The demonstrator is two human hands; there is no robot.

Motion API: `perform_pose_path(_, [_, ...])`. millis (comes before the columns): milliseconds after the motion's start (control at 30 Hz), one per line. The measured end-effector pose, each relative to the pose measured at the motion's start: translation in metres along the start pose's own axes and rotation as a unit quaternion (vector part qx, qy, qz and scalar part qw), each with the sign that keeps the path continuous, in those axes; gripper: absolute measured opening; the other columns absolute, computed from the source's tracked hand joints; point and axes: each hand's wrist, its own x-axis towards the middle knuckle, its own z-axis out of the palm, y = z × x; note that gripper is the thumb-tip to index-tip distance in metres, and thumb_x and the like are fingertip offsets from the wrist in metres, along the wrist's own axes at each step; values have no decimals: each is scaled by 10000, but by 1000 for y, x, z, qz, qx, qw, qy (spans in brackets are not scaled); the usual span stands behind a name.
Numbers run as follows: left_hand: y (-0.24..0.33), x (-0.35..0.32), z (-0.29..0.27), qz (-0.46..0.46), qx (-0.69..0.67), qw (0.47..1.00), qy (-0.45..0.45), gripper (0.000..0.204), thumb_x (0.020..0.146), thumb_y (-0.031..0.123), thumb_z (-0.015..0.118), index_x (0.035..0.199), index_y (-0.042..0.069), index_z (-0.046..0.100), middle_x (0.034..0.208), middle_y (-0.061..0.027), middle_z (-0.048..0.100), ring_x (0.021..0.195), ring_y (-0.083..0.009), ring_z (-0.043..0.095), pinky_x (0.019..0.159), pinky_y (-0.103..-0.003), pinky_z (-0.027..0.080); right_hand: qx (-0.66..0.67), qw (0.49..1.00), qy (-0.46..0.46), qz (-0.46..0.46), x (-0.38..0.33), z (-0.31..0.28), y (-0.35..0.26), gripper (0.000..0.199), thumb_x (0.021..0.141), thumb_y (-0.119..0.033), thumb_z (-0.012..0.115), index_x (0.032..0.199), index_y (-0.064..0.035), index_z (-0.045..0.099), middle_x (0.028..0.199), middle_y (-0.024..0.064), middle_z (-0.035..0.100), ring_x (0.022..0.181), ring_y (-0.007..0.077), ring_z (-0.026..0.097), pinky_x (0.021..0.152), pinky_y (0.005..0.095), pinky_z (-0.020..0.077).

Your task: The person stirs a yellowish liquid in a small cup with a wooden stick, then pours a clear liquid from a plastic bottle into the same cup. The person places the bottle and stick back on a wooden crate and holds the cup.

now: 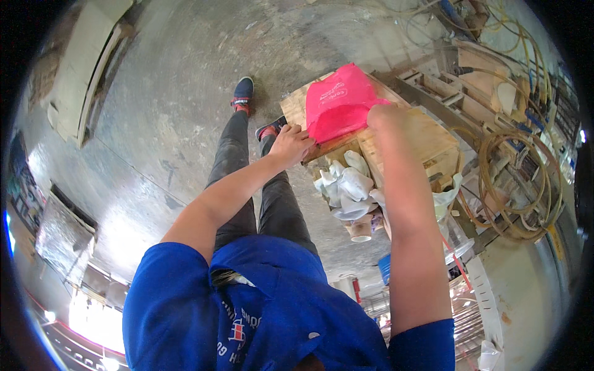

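Note:
A bright pink plastic bag (337, 99) lies on a plywood board (298, 102), its mouth side facing me. My left hand (292, 146) is closed with its fingertips at the bag's near left corner. At the opposite near corner, my right hand (383, 117) is closed on the bag's edge; its fingers are mostly hidden and somewhat blurred. Between my forearms, crumpled whitish plastic bags (348, 185) hang below the board, and a pale cup (360, 230) sticks out under them.
A lighter plywood piece (427, 139) lies right of the pink bag. Coiled yellowish hoses (513, 185) and wooden frames (445, 83) crowd the right side. Concrete floor (179, 74) spreads to the left, with a long pale panel (86, 74) at the far left. My shoe (242, 91) stands beside the board.

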Motion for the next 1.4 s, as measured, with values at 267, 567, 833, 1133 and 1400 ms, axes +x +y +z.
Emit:
perform_pose_path(267, [0, -20, 7, 26, -20, 998, 59, 175, 693, 173, 652, 864, 146, 619, 814, 25, 572, 862, -176, 528, 776, -350, 397, -167, 970, 107, -144, -19, -1, -51, 279, 839, -238, 483, 1023, -164, 680, 1092, 31, 642, 1125, 249, 507, 974, 491, 298])
perform_pose_path(567, [-1, -21, 14, -123, -172, 976, 45, 223, 714, 184, 604, 902, 70, 642, 863, -59, 614, 896, -242, 553, 799, -392, 405, 7, 942, 9, -335, -22, 46, -90, 249, 691, -158, 666, 938, -121, 668, 948, 109, 653, 991, 281, 577, 817, 430, 463])
perform_pose_path(833, [-10, -6, 8, -118, -217, 969, -19, 216, 755, 220, 598, 871, 44, 641, 837, -104, 624, 870, -291, 577, 786, -425, 434, 66, 950, -25, -306, -2, 48, -83, 223, 710, -66, 599, 923, -77, 663, 944, 171, 636, 912, 327, 603, 791, 426, 474])
perform_pose_path(1133, [-14, -6, 18, -114, -260, 959, 12, 177, 770, 213, 618, 848, 55, 627, 814, -119, 623, 828, -310, 593, 737, -434, 459, 99, 955, 7, -280, -11, 53, -82, 219, 747, -61, 546, 929, -87, 665, 974, 168, 637, 934, 324, 602, 802, 434, 474])
perform_pose_path(1400, [-13, -14, 3, 44, -65, 996, -30, 176, 751, 189, 607, 923, 159, 635, 886, -1, 610, 937, -179, 566, 839, -366, 394, 10, 952, 59, -299, -40, 53, -83, 186, 755, -81, 525, 883, -83, 659, 896, 126, 637, 895, 316, 593, 800, 427, 467])
